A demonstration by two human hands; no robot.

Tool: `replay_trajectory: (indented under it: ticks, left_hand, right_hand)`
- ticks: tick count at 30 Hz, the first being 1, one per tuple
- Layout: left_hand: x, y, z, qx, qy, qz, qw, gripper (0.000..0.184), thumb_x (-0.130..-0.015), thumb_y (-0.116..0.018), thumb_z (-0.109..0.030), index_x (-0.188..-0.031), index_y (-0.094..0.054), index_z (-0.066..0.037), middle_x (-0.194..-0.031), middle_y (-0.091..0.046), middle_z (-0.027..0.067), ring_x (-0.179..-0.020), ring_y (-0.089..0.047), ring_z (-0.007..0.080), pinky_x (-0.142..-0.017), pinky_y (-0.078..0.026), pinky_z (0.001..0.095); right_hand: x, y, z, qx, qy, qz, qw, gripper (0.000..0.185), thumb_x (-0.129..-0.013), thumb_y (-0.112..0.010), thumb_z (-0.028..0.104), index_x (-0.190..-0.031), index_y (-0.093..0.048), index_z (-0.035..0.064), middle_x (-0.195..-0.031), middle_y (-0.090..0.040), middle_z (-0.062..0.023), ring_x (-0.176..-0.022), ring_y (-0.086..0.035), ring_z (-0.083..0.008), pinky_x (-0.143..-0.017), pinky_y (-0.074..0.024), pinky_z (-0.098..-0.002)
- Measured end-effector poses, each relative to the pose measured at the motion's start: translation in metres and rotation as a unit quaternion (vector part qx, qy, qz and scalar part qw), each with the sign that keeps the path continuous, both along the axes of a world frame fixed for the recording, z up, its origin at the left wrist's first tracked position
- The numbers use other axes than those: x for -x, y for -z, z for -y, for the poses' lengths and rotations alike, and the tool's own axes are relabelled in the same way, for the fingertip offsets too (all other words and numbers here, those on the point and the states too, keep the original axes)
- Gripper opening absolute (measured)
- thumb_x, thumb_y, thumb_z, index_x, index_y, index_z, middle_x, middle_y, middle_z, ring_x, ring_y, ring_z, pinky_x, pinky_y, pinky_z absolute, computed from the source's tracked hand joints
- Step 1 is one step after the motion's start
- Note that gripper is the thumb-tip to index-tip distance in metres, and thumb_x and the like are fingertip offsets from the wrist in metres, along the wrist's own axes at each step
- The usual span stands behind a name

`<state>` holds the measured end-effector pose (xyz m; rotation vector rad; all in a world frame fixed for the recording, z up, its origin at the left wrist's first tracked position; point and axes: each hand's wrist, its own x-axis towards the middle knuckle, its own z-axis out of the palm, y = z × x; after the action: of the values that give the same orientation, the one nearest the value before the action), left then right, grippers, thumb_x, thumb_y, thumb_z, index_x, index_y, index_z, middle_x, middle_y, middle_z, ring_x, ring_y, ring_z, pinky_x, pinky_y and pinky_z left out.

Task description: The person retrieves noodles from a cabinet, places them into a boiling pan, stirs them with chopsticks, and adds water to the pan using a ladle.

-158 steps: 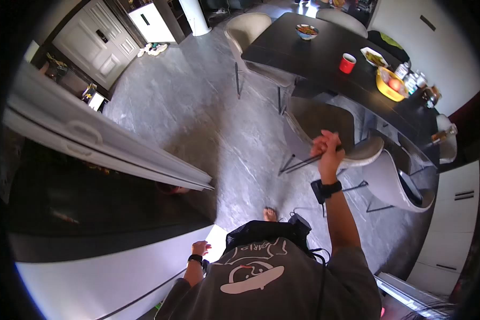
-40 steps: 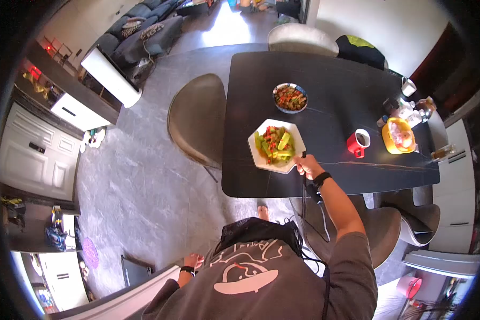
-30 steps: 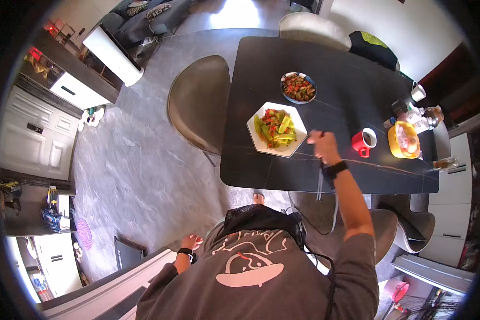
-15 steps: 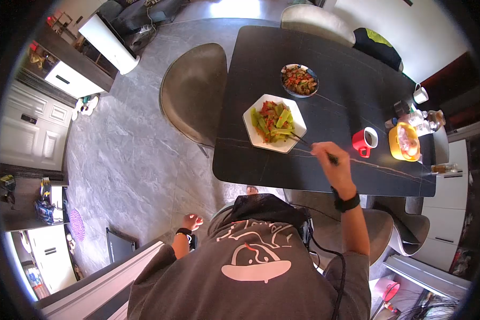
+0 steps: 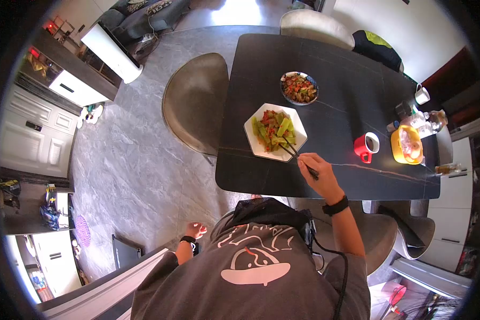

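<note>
My chopsticks are dark against the white plate, whose food is green and red. I see a black table with thin brownish veins, a red mug, a yellow basket, and 1 red streak in my grey shirt's pale print.

A dark table bears plate, bowl, mug, basket

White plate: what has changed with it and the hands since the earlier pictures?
The plate moved from beside the yellow basket to beside the bowl. The right hand let go of its rim, and the chopsticks it holds now reach into the food. Bowl, red cup and basket stayed put.
</note>
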<state>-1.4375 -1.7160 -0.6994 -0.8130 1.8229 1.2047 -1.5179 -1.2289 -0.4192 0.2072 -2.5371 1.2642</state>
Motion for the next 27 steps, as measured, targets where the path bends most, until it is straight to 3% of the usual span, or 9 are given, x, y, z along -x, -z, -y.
replay_trajectory:
  ticks: [6, 10, 13, 20, 27]
  left_hand:
    - [-0.011, -0.013, -0.003, 0.021, -0.014, 0.007, 1.000, 0.021, -0.087, -0.048, -0.024, -0.093, -0.057, -0.005, -0.084, -0.065, 0.0073, -0.076, -0.065, 0.0191, -0.055, -0.048, 0.0310]
    - [-0.019, 0.001, 0.003, 0.003, 0.042, 0.015, 0.999, 0.019, -0.085, -0.050, -0.021, -0.093, -0.056, -0.005, -0.085, -0.065, 0.0083, -0.073, -0.064, 0.0190, -0.058, -0.048, 0.0317]
    - [-0.016, -0.029, -0.013, 0.010, 0.061, -0.002, 0.998, 0.020, -0.085, -0.051, -0.022, -0.094, -0.055, -0.005, -0.085, -0.065, 0.0082, -0.074, -0.064, 0.0196, -0.059, -0.048, 0.0328]
    - [-0.023, -0.010, -0.005, -0.016, -0.025, 0.035, 0.999, 0.022, -0.084, -0.050, -0.022, -0.093, -0.056, -0.003, -0.084, -0.065, 0.0084, -0.079, -0.064, 0.0204, -0.063, -0.048, 0.0346]
    - [-0.028, -0.016, -0.008, -0.014, -0.006, 0.017, 1.000, 0.021, -0.085, -0.049, -0.022, -0.087, -0.058, -0.003, -0.083, -0.065, 0.0091, -0.077, -0.064, 0.0196, -0.061, -0.048, 0.0344]
  right_hand:
    - [-0.001, -0.005, -0.010, 0.034, 0.022, 0.045, 0.998, 0.011, -0.083, -0.055, 0.007, -0.090, -0.058, -0.0010, -0.087, -0.060, -0.0144, -0.077, -0.060, -0.0279, -0.068, -0.0476, -0.0320]
    - [0.002, -0.008, -0.014, -0.001, -0.006, -0.008, 1.000, 0.011, -0.083, -0.055, 0.007, -0.090, -0.057, -0.0013, -0.086, -0.060, -0.0145, -0.076, -0.059, -0.0280, -0.068, -0.0473, -0.0317]
    - [-0.003, -0.019, -0.015, 0.011, -0.019, 0.012, 1.000, 0.010, -0.083, -0.054, 0.006, -0.089, -0.057, -0.0008, -0.086, -0.060, -0.0144, -0.076, -0.059, -0.0280, -0.068, -0.0473, -0.0319]
    - [0.005, -0.007, -0.015, 0.010, -0.039, 0.029, 0.999, 0.009, -0.083, -0.054, 0.006, -0.089, -0.057, 0.0006, -0.088, -0.060, -0.0143, -0.078, -0.060, -0.0285, -0.069, -0.0476, -0.0322]
    - [0.011, -0.004, -0.013, -0.043, -0.087, 0.014, 0.995, 0.012, -0.082, -0.055, 0.005, -0.093, -0.058, 0.0007, -0.089, -0.059, -0.0151, -0.079, -0.059, -0.0295, -0.070, -0.0475, -0.0319]
